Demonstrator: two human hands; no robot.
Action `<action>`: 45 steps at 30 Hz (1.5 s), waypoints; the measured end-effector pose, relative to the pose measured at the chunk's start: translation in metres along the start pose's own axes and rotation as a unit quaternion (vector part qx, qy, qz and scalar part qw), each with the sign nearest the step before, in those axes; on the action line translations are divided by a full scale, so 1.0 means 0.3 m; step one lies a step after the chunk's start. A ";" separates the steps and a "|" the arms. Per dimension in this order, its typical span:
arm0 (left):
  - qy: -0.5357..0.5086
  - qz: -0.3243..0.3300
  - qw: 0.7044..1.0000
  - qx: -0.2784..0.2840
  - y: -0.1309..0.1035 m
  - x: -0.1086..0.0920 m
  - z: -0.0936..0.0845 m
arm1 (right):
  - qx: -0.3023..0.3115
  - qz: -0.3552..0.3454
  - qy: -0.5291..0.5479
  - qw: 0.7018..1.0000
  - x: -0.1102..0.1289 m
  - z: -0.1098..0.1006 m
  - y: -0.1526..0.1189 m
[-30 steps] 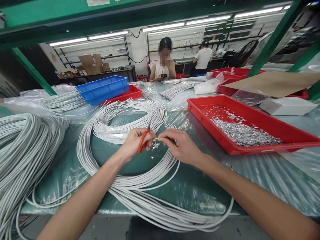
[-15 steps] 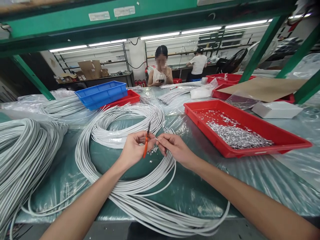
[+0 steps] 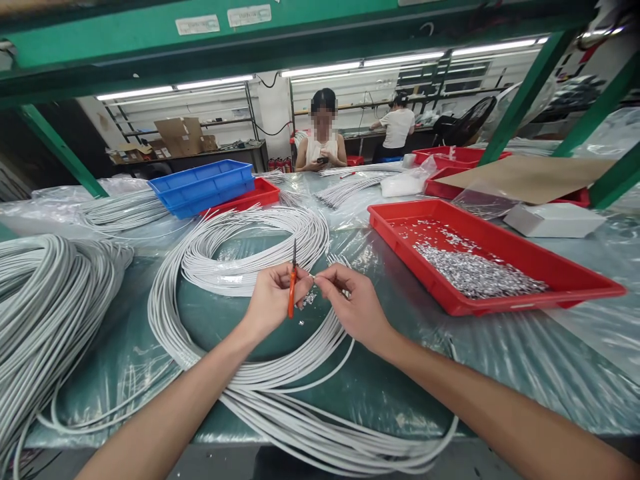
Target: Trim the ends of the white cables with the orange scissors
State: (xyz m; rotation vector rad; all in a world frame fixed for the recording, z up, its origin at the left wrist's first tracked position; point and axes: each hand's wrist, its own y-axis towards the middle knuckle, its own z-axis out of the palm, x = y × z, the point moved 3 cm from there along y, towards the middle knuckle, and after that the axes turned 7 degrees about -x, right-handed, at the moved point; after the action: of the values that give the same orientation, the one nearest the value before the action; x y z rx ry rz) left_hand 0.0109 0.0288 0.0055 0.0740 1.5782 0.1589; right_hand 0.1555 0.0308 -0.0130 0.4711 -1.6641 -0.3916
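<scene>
2 hands work close together over the green table [image 3: 215, 327], and both are ours. Our left hand [image 3: 267, 300] is curled around the orange scissors [image 3: 292, 287], which stand nearly upright with their dark blades pointing up, while its thumb and a finger pinch a tiny pale piece [image 3: 312, 277]. Our right hand [image 3: 361, 303] has its thumb and forefinger closed on that same piece from the other side (it is too small for us to tell exactly what it is). Just below our fingertips, loose silver bits [image 3: 309, 299] lie on the table, inside the front loop of white cable [image 3: 170, 320]. Behind it, overlapping, is a tighter white coil [image 3: 225, 277], and to our left a thick heap of cable [image 3: 55, 313] reaches the table's near edge. On our right we have a long red tray [image 3: 580, 280] with many small silver pieces [image 3: 475, 270] spread over its floor. Beyond that tray sit a white box [image 3: 555, 221] and a brown sheet [image 3: 530, 179], which lies across more red trays. At the back left, a blue tray [image 3: 203, 189] rests tilted against a smaller red tray [image 3: 263, 193]. Across the table, 1 person [image 3: 324, 143] holds a phone [image 3: 323, 160], and farther back we see another in a white shirt [image 3: 397, 128].
</scene>
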 end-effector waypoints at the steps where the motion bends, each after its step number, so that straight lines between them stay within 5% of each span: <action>1: 0.000 -0.003 1.000 -0.001 0.000 -0.001 0.001 | -0.001 -0.001 -0.001 1.000 -0.001 0.000 0.000; 23: 0.032 -0.012 0.997 0.072 -0.006 0.005 -0.005 | -0.038 0.006 -0.002 0.999 -0.030 -0.016 0.018; 30: 0.042 0.026 0.999 0.014 0.015 0.006 -0.027 | -0.025 0.005 0.018 1.000 -0.043 -0.015 0.026; 45: 0.023 0.035 0.999 -0.004 0.011 0.020 -0.020 | 0.016 0.017 0.013 1.000 -0.015 0.011 0.010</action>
State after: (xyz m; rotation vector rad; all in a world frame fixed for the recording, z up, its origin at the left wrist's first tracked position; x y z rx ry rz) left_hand 0.0046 0.0327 -0.0001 0.1195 1.6214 0.2231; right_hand 0.1525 0.0357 -0.0157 0.4689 -1.6531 -0.3320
